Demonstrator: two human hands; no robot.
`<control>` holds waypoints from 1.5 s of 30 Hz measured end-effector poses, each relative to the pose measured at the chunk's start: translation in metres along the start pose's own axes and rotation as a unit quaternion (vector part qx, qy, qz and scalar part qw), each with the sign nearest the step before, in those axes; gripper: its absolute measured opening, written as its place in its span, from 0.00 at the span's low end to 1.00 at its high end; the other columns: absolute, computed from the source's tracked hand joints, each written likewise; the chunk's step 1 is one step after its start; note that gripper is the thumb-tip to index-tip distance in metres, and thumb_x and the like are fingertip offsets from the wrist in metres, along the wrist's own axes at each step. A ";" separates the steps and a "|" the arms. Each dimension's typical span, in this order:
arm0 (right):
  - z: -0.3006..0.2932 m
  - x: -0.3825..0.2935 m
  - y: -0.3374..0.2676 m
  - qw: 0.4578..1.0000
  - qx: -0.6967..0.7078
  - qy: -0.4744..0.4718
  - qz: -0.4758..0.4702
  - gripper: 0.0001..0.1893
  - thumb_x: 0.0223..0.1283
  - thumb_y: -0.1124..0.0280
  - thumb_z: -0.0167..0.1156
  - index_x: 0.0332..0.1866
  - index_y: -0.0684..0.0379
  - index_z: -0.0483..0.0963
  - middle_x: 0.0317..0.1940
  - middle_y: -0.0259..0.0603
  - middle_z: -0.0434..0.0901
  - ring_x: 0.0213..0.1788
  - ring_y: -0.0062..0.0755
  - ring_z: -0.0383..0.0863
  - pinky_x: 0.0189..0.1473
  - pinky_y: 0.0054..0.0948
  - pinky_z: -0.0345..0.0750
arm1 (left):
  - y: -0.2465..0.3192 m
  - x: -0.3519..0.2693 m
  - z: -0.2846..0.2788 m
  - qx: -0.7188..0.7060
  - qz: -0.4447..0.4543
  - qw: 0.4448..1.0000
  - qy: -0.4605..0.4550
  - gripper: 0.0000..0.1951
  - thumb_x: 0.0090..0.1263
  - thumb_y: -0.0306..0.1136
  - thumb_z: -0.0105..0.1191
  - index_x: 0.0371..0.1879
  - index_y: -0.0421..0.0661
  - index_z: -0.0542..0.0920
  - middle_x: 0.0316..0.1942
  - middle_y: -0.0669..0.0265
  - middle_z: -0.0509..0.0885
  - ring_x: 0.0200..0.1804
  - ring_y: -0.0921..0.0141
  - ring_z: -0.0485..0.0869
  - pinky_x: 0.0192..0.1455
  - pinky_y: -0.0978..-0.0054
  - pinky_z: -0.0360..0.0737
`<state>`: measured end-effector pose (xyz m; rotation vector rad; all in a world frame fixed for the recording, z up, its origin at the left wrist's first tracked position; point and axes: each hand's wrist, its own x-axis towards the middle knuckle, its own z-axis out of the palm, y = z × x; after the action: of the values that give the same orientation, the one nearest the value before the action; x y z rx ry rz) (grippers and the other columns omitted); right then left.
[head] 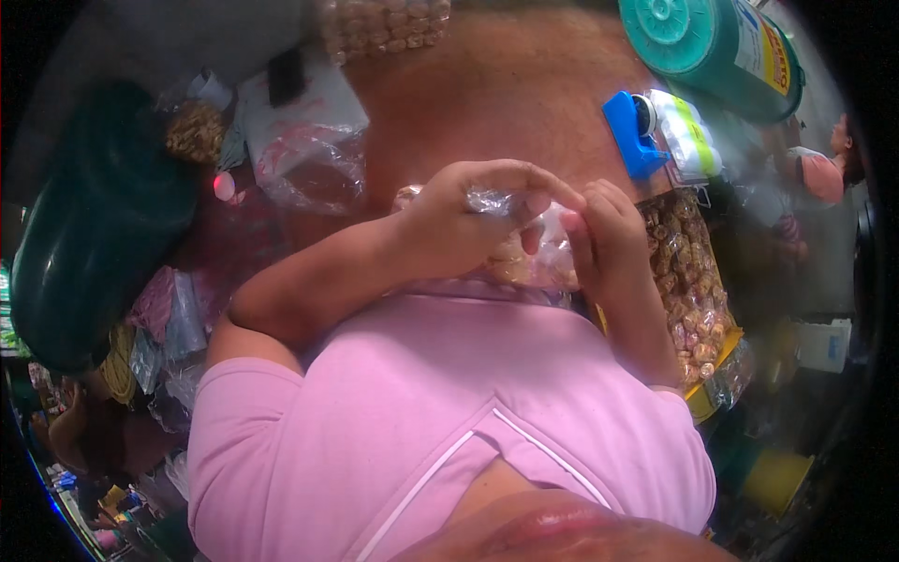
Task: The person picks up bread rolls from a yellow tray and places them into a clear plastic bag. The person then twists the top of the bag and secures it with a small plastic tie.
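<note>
My left hand [477,211] is curled, with a shiny bit of clear plastic [489,201] inside its grip. Its index fingertip meets the thumb and bent fingers of my right hand [609,223]. The right fingers are drawn together; whatever may be pinched between them is too small to make out. Directly below both hands, close against my pink shirt [477,344], is a clear plastic bag [541,261] with pale tan contents, partly hidden by the hands.
On the brown tabletop [506,84] are a blue tape dispenser [628,137], a wrapped pack of white rolls [692,133], a teal lidded tub [709,49] and packed wrapped pieces [692,302]. Clear plastic bags [316,161] lie left, near a dark green object [98,232]. A person [818,172] is at right.
</note>
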<state>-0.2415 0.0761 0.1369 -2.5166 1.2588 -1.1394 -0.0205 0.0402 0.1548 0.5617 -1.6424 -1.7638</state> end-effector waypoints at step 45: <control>0.009 0.045 0.021 0.925 0.340 -0.168 0.018 0.08 0.60 0.75 0.62 0.43 0.63 0.78 0.35 0.44 0.77 0.39 0.38 0.80 0.41 0.33 0.76 | 0.004 0.007 -0.023 0.599 0.486 0.636 0.027 0.06 0.49 0.35 0.64 0.24 0.59 0.81 0.36 0.78 0.80 0.36 0.75 0.81 0.38 0.72 0.73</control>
<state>-0.2318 0.0276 0.1484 -2.0257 0.6596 -0.8770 -0.0081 0.0190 0.1566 0.1151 -2.2465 0.2817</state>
